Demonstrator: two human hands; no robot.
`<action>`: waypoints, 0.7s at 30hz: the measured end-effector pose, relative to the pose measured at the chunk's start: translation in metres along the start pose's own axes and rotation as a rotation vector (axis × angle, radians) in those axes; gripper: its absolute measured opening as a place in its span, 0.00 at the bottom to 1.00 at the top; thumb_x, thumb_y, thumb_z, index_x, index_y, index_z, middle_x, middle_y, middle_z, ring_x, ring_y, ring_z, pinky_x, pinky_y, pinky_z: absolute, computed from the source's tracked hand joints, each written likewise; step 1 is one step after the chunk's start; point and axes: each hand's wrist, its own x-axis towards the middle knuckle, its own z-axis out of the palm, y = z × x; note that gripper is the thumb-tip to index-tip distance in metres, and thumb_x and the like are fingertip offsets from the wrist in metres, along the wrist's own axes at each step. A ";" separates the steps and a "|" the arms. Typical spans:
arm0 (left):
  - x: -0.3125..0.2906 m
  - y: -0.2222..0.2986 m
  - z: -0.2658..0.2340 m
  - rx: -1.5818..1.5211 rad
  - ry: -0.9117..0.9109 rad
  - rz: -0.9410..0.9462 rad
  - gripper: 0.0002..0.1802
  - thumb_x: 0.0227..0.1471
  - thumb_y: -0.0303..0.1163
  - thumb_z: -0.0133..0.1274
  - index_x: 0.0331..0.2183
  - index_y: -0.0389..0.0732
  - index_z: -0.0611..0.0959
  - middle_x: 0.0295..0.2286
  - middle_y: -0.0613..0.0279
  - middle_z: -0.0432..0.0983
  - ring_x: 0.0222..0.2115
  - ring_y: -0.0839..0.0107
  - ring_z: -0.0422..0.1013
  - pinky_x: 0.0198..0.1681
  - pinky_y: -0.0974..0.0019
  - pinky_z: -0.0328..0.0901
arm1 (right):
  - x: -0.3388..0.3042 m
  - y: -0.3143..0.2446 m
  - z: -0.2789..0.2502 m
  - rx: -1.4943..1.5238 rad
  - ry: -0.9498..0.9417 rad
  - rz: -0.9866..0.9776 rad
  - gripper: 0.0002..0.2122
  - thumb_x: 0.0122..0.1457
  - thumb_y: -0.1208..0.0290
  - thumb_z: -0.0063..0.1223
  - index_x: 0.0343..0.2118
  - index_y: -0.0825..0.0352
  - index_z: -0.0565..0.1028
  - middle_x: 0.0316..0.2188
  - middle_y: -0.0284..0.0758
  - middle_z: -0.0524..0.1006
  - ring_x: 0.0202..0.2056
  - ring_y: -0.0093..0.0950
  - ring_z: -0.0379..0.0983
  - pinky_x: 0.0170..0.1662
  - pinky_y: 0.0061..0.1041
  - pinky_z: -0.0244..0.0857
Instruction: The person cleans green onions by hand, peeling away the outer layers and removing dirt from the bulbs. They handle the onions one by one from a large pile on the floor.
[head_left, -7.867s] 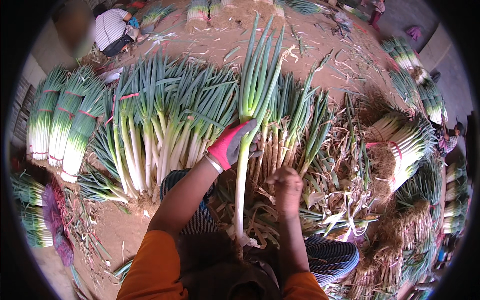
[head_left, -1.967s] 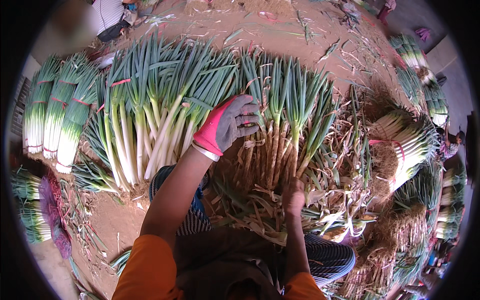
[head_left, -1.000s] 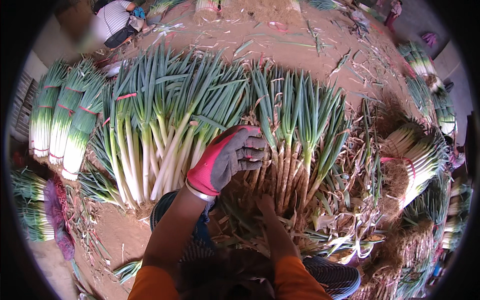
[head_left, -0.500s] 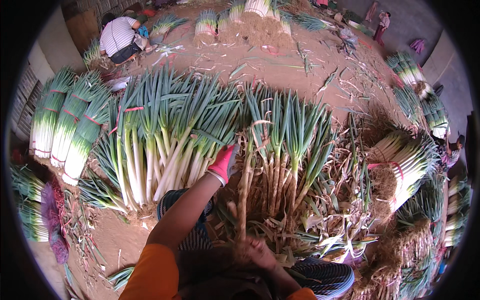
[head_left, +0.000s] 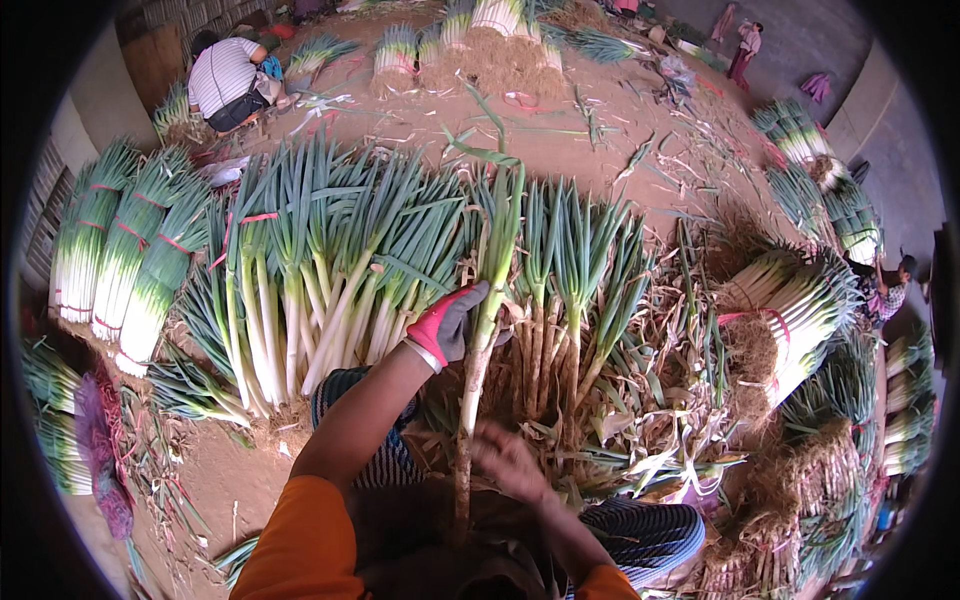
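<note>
A single long green onion (head_left: 478, 375) stands nearly upright in front of me, its white shaft streaked with brown husk and its green leaves bending over at the top. My left hand (head_left: 447, 325), in a pink and grey glove, is closed around it where white turns to green. Beside the lower shaft is my bare right hand (head_left: 512, 465), blurred by motion; whether its fingers touch the onion cannot be made out. Just right stand several unpeeled green onions (head_left: 560, 330) with brown, dry skins. To the left leans a row of cleaned green onions (head_left: 320, 290) with white shafts.
Dry peeled husks (head_left: 650, 430) heap up at my right. Tied onion bundles (head_left: 130, 255) stand at far left, and another bundle (head_left: 790, 320) with roots lies at right. A person in a striped shirt (head_left: 225, 80) crouches at the back left.
My left hand now grips the green onion higher up, and the onion has come forward from the group, away from the others. My right hand has risen from the root end along the shaft.
</note>
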 end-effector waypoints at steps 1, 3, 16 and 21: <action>-0.002 0.000 0.002 0.048 0.025 0.027 0.14 0.53 0.41 0.50 0.37 0.43 0.77 0.26 0.62 0.76 0.26 0.68 0.73 0.43 0.51 0.67 | 0.021 -0.015 -0.003 -0.071 0.121 -0.133 0.13 0.57 0.66 0.50 0.41 0.70 0.70 0.33 0.29 0.73 0.35 0.16 0.65 0.36 0.18 0.63; 0.001 0.001 -0.003 0.192 0.078 0.071 0.14 0.52 0.42 0.52 0.37 0.43 0.77 0.28 0.65 0.76 0.27 0.71 0.72 0.40 0.58 0.68 | 0.058 -0.041 -0.002 -0.042 0.300 -0.357 0.11 0.58 0.64 0.49 0.32 0.68 0.69 0.25 0.26 0.68 0.29 0.16 0.61 0.32 0.18 0.58; 0.008 -0.002 0.008 0.277 0.225 0.167 0.13 0.51 0.42 0.53 0.34 0.44 0.78 0.25 0.68 0.76 0.24 0.75 0.71 0.26 0.68 0.68 | 0.027 0.076 -0.003 -0.081 0.319 -0.294 0.10 0.57 0.77 0.44 0.19 0.65 0.63 0.15 0.25 0.58 0.20 0.15 0.53 0.22 0.16 0.50; -0.002 -0.002 0.014 0.317 0.123 0.135 0.14 0.51 0.40 0.54 0.37 0.43 0.78 0.29 0.69 0.75 0.28 0.78 0.71 0.31 0.71 0.65 | 0.045 -0.017 -0.018 -0.315 0.423 -0.452 0.11 0.61 0.65 0.44 0.27 0.67 0.65 0.19 0.23 0.63 0.22 0.14 0.55 0.25 0.17 0.53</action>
